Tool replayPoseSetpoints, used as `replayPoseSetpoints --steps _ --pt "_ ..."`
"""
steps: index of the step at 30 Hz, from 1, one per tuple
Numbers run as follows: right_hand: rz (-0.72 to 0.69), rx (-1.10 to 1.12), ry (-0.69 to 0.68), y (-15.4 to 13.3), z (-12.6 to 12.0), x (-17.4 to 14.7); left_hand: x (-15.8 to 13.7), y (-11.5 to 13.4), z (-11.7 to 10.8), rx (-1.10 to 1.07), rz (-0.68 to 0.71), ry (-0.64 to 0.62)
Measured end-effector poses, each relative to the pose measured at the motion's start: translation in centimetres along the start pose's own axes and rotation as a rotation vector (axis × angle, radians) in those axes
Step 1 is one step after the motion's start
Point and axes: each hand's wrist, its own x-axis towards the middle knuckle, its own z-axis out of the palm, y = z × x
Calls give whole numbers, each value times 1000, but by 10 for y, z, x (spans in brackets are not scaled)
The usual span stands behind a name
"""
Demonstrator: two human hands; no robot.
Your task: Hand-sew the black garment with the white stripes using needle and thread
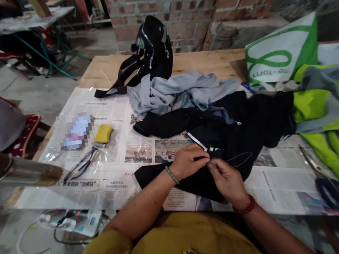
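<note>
Both hands meet at the black garment (223, 144), center of the newspapered tabletop (117, 182): our left hand (189, 161) pinches the fabric, our right hand (227, 180) pinches a needle; thread (241, 157) trails toward three o'clock. We judge short, taut stitches best.

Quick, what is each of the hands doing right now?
Left hand: closed, pinching the black garment.
Right hand: closed, fingertips pinched at the same spot on the fabric; a thin thread loops beside it.
</note>
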Motion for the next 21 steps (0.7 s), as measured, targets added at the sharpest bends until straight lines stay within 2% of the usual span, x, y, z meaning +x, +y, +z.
replayPoseSetpoints --steps 8,18,21 --pt "119 191 25 7 11 -6 -2 2 1 59 24 -35" --pt "196 205 83 11 20 -9 -2 -2 6 31 3 -12" --pt "211 227 106 13 22 -9 -2 -2 6 37 -7 -50"
